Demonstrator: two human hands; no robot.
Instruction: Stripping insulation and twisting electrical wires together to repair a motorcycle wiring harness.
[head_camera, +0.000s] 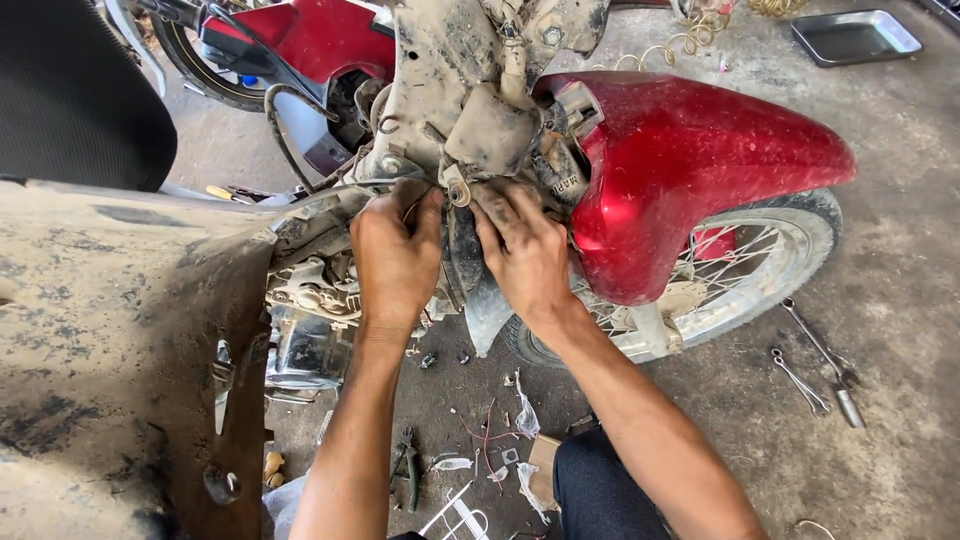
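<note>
Both hands meet at the underside of the motorcycle's front end, fingers curled in among grimy parts. The left hand (397, 255) is closed, fingertips pinching at a thin red wire (411, 207) that loops just above its knuckles — whether it truly grips the wire or only presses it aside I cannot tell. The right hand (522, 250) lies flat-fingered and closed against a dusty bracket (492, 128) just above it, apparently steadying the parts while the left one works; what its fingertips hold is hidden. Between the two hands a dark mudflap (470, 270) hangs down. The wire runs upward from the grip into the steering column (440, 60), its long axis near vertical, and the column tilts slightly away from the person. Right of the grip the red fender (690, 160) points off to the right, long axis roughly level, arching over the front wheel (740, 270). Left of the grip sits the engine (310, 310), and beyond it a mud-caked body panel (110, 340). Below the hands, on the concrete floor (900, 300), lie scraps and pliers (408, 470); well off to the right lie spanners (815, 365), likely set there within reach — and far above them a metal tray (855, 35).
</note>
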